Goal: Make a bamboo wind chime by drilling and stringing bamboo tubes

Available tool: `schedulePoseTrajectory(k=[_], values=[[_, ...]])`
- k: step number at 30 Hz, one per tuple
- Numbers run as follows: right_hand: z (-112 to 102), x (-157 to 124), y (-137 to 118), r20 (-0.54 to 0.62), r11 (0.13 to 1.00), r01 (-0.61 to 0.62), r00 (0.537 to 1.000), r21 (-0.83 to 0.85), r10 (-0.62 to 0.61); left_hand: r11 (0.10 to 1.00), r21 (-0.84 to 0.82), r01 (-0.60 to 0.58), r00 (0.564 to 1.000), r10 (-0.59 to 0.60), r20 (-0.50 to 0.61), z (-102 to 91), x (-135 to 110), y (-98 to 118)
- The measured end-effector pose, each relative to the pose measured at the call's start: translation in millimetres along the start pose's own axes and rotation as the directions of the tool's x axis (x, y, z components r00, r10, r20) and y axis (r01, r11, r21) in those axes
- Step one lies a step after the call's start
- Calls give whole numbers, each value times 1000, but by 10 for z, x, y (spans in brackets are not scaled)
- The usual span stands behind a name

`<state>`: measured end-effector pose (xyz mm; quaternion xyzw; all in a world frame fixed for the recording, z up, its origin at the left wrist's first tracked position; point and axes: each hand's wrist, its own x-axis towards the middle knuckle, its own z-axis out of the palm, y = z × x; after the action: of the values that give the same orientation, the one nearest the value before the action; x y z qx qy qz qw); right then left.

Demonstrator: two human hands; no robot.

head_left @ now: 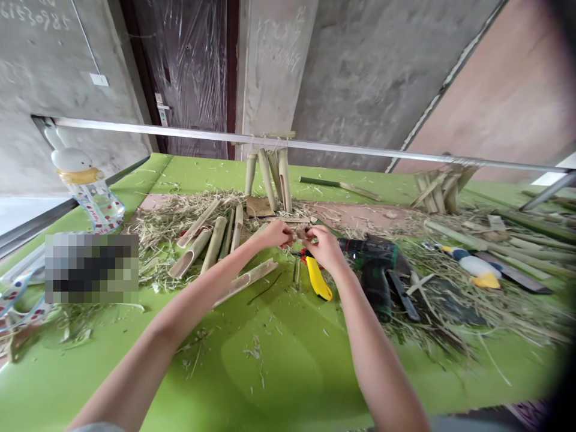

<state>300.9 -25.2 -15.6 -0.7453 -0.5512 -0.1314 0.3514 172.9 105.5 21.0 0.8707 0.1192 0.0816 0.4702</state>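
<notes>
My left hand (275,233) and my right hand (321,246) meet over the green table (279,366), fingers pinched together on a small thin piece of bamboo (297,235) between them. Just under my right hand lies a yellow utility knife (318,280). Split bamboo halves (211,243) lie to the left of my left hand among shavings. A dark green cordless drill (375,270) rests right of my right hand.
Upright bamboo pieces (270,174) hang on a metal rail (315,146) at the back. A clear bottle with a white cap (85,186) stands at far left. A toy duck (472,264) and more bamboo strips (517,240) lie at right.
</notes>
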Motion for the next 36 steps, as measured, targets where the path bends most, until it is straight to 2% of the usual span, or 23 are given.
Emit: schedulePoseTrajectory(k=[2, 5, 8, 12, 15, 20, 24, 29, 31, 33, 34, 35, 36], values=[[-8, -4, -8, 46, 1000, -7, 999, -4, 7, 1000, 20, 5, 1000, -5, -23, -113, -9, -7], [-12, -19, -5, 73, 997, -72, 994, -38, 75, 999, -47, 13, 999, -15, -36, -303, -40, 12], [9, -34, 32, 82, 981, -173, 980, -84, 180, 993, -112, 23, 989, -39, -143, -490, -107, 96], [66, -44, 134, 133, 963, -217, 962, -159, 239, 974, -223, 32, 948, -100, -303, -759, -278, 270], [121, -51, 225, 127, 960, -231, 959, -160, 252, 959, -284, -24, 897, -105, -430, -981, -455, 376], [210, -52, 311, 98, 952, -285, 950, -114, 297, 913, -321, -252, 733, -36, -679, -1348, -736, 404], [231, -43, 319, 112, 951, -300, 945, -69, 306, 862, -325, -389, 642, 1, -767, -1573, -920, 377], [224, -43, 343, 134, 949, -310, 939, -62, 315, 808, -320, -494, 475, -58, -878, -1804, -1239, 399], [235, -47, 360, 135, 947, -315, 937, -67, 322, 811, -328, -485, 405, -124, -906, -1910, -1384, 349], [261, -52, 378, 124, 945, -318, 938, -71, 325, 862, -303, -406, 302, -187, -935, -2023, -1516, 240], [277, -54, 387, 119, 946, -316, 939, -78, 323, 909, -272, -316, 252, -196, -948, -2077, -1571, 170], [293, -54, 394, 115, 946, -311, 940, -89, 320, 950, -235, -207, 220, -189, -957, -2125, -1617, 97], [306, -54, 399, 111, 947, -305, 942, -101, 316, 976, -193, -99, 222, -167, -961, -2165, -1649, 28]])
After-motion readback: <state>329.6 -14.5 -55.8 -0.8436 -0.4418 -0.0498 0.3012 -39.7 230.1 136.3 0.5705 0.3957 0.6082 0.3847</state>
